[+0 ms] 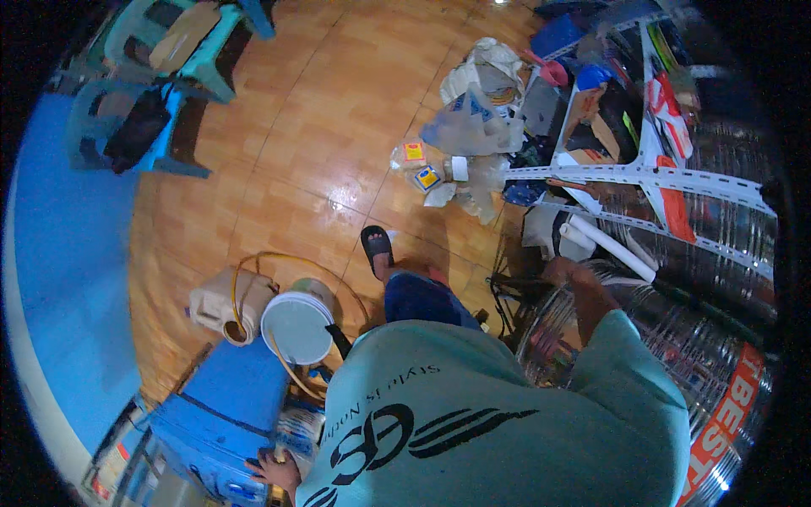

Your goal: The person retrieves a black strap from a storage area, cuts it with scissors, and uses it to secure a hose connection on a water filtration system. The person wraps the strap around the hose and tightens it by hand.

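My left hand (277, 470) is low in the picture at the front edge of a blue box-like container (224, 393), its fingers spread and nothing seen in them. Whether it presses on the container or only hovers there is unclear. My right hand (557, 270) reaches out to the right, close to a pair of white tubes (612, 245) and some dark cables (503, 296). Its fingers are dark and blurred, so what they touch does not show. Large clear plastic-wrapped rolls (557, 338) lie beneath my right arm.
A white-lidded bucket (297, 328) and a beige jerrycan (232, 302) with a yellow hose (283, 256) stand left of my legs. White metal shelving (642, 173) holds boxes and bags at right. Plastic bags (473, 122) lie on the tiled floor. Green plastic chairs (207, 63) stand far left.
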### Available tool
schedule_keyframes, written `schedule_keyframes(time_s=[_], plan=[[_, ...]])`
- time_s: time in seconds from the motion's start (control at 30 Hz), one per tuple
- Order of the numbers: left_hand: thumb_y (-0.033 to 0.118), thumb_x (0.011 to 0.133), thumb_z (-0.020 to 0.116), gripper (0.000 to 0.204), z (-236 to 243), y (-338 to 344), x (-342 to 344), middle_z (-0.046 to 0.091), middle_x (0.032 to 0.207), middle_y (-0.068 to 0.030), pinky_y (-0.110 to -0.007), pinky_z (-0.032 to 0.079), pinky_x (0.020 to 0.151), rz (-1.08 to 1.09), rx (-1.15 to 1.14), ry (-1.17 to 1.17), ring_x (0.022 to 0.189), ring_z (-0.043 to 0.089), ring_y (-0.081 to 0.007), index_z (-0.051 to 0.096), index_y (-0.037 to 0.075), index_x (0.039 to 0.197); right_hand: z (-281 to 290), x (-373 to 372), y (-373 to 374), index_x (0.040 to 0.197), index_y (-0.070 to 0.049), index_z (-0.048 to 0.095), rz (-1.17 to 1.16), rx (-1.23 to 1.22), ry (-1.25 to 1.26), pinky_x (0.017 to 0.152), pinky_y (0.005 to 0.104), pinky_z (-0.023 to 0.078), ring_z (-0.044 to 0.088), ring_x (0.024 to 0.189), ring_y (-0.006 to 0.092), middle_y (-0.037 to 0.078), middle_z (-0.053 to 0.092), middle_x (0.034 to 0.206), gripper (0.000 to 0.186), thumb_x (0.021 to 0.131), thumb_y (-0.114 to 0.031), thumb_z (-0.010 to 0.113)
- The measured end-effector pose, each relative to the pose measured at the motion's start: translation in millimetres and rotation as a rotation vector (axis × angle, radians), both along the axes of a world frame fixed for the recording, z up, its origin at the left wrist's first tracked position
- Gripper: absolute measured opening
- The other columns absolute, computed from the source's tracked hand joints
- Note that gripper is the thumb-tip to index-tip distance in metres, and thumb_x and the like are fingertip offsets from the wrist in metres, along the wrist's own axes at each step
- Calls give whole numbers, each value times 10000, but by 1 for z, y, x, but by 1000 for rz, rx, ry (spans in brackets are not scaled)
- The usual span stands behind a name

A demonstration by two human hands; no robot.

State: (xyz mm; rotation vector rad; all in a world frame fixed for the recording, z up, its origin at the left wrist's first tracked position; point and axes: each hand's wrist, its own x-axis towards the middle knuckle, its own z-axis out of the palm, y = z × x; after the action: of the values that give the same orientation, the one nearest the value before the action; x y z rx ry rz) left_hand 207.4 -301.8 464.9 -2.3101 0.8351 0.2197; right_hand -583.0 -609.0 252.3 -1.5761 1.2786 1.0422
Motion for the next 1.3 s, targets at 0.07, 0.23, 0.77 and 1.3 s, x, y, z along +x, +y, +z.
schedule_keyframes(time_s=[0.07, 0.23, 0.77, 1.3], plan=[[375, 740, 701, 412, 4, -16, -7, 587, 1223, -79, -569, 182, 1098, -1, 57, -68, 1337, 337, -344, 678, 61, 1005, -15, 6, 23, 971, -60, 673, -80, -42, -93, 794, 447, 499, 634, 905, 351, 177, 659, 968, 332, 878, -344, 529], [371, 771, 675, 389, -5, -76, 5, 611, 1158, -89, -527, 263, 1018, -49, 88, 47, 1228, 415, -335, 676, 58, 1002, -59, 29, 50, 976, -42, 656, -56, -149, -308, 783, 438, 504, 632, 890, 351, 173, 657, 948, 325, 890, -329, 531], [342, 916, 503, 327, -114, -460, 183, 667, 983, -154, -405, 494, 773, -852, 25, 956, 927, 623, -305, 668, 67, 982, 12, 53, -28, 950, -84, 644, -1012, -968, 18, 625, 436, 496, 621, 706, 260, 101, 634, 774, 251, 828, -302, 628], [535, 821, 619, 644, -130, -1029, -162, 591, 1211, -207, -417, 445, 955, -988, -62, 1098, 1135, 557, -351, 572, 33, 1221, -33, 83, -194, 1106, -19, 603, -1974, -424, -730, 556, 425, 536, 684, 752, 305, 149, 686, 938, 320, 874, -239, 602]])
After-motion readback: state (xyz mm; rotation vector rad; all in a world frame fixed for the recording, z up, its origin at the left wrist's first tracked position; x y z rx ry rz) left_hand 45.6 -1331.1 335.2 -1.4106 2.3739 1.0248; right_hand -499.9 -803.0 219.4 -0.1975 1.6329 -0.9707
